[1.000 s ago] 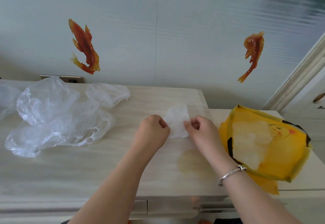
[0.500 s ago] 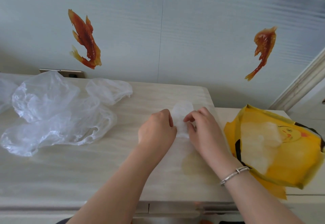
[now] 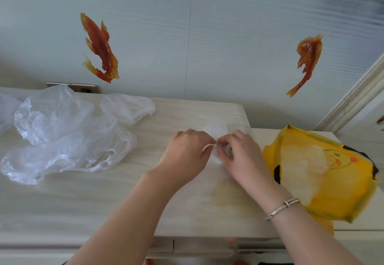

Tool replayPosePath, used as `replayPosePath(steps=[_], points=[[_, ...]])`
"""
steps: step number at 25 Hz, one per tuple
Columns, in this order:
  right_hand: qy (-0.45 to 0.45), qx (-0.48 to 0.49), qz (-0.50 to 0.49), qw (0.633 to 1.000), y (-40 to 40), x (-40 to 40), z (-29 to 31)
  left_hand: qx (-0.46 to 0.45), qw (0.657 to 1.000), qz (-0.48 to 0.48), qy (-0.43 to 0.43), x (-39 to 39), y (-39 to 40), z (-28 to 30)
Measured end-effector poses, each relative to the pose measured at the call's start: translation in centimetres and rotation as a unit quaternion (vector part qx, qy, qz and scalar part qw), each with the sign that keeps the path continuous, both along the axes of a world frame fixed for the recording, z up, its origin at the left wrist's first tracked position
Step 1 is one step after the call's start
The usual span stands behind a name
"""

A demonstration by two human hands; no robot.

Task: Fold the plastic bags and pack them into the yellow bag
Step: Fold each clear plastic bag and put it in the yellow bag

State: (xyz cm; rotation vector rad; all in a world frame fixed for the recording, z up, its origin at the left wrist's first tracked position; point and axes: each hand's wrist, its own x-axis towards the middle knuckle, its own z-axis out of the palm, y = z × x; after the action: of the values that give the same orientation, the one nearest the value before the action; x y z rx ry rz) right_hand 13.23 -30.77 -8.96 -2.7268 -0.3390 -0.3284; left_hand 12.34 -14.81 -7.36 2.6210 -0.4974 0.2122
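Hands meet over the folded plastic bag point(image 3: 216, 128) on the pale wooden tabletop point(image 3: 104, 198); I see my left hand point(image 3: 187, 152) and right hand point(image 3: 239, 152) both with fingers curled, pinching its near edge between thumb and fingertips, the far end lying flat beyond them. Loose plastic bags point(image 3: 62, 131) sit crumpled well off to the left. To the right, the yellow bag point(image 3: 332, 181) lies beside my right wrist, which wears a silver bracelet point(image 3: 282, 208)
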Motion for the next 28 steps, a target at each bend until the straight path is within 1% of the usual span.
replayPosePath(steps=[1,2,4,5,7,10,12,14,16,18,20,22,25,28], points=[[-0.022,-0.021,0.002,1.0,-0.1,-0.3,-0.1,0.014,1.0,-0.002,-0.003,-0.3,-0.4,-0.3],[-0.043,-0.047,0.006,0.998,-0.1,-0.5,-0.1,0.049,0.999,-0.003,0.01,-0.6,-0.7,-0.7],[-0.069,-0.101,0.018,0.992,0.1,-1.0,-0.1,0.132,0.989,0.007,0.068,-0.9,-0.9,-1.6],[-0.068,-0.127,0.023,0.989,0.1,-1.1,-0.1,0.151,0.984,0.011,0.096,-1.1,-1.0,-1.9],[-0.04,-0.176,0.027,0.983,0.1,-1.1,-0.4,0.162,0.981,0.014,0.104,-1.4,-0.8,-1.9],[0.037,-0.218,0.035,0.975,-0.2,-1.5,-0.9,0.166,0.98,0.016,0.104,-1.4,-0.7,-1.8],[0.086,-0.194,0.055,0.976,-0.7,-1.5,-1.1,0.17,0.98,0.013,0.107,-1.3,-0.6,-1.9],[0.113,-0.173,0.064,0.976,-1.0,-1.5,-1.1,0.156,0.98,0.005,0.122,-1.3,-0.5,-1.8],[0.14,-0.136,0.073,0.978,-1.1,-1.7,-0.5,0.117,0.982,-0.003,0.151,-1.2,-0.2,-1.2],[0.151,-0.076,0.088,0.982,-1.2,-2.0,0.5,0.053,0.984,0.006,0.17,-1.1,0.4,-0.4],[0.115,-0.015,0.098,0.988,-1.5,-2.3,1.7,0.002,0.99,0.021,0.14,-0.9,1.1,0.4],[0.072,0.025,0.105,0.992,-1.9,-2.6,2.7,-0.017,0.996,0.018,0.081,-1.0,1.7,0.7],[0.039,0.015,0.115,0.992,-2.1,-2.9,3.4,0.004,0.999,-0.014,0.029,-1.3,1.5,0.9],[0.043,-0.017,0.115,0.992,-1.7,-2.5,3.4,0.004,1.0,0.006,-0.017,-1.2,0.9,0.9]])
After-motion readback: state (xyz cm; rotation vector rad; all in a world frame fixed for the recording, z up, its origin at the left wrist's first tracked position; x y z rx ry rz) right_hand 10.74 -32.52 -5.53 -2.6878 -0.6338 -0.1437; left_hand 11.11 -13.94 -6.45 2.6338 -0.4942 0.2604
